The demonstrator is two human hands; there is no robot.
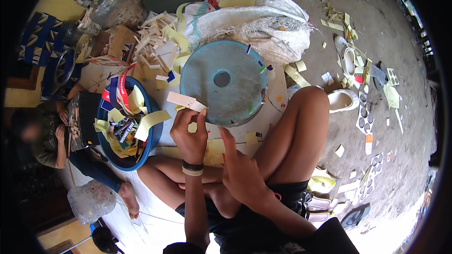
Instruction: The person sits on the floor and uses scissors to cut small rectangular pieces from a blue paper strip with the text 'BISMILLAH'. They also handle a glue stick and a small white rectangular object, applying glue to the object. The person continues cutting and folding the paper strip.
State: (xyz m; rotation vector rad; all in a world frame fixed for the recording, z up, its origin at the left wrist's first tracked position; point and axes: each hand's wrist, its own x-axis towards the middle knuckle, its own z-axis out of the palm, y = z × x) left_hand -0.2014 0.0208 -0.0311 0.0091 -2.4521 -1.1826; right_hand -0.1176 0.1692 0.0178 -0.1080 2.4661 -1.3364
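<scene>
As the head view shows, the pale strip [180,99] looks thin, light and a bit stiff, best pinched at one end. The left hand [190,132] pinches it with thumb and finger, by the round blue drum's [235,93] near left edge. The right hand [241,174] sticks one finger out; what its curled fingers hold, nobody can tell. One strip, one drum, one blue tub [149,144].

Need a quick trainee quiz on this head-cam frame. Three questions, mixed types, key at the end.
1. Which of the wearer's hands holds the pale strip?
2. What lies just beyond the round blue drum?
A) a metal ladder
B) a white woven sack
C) a green bucket
3. True or false: the scrap-filled blue tub stands to the left of the drum.

Key:
1. Left hand
2. B
3. True
</scene>
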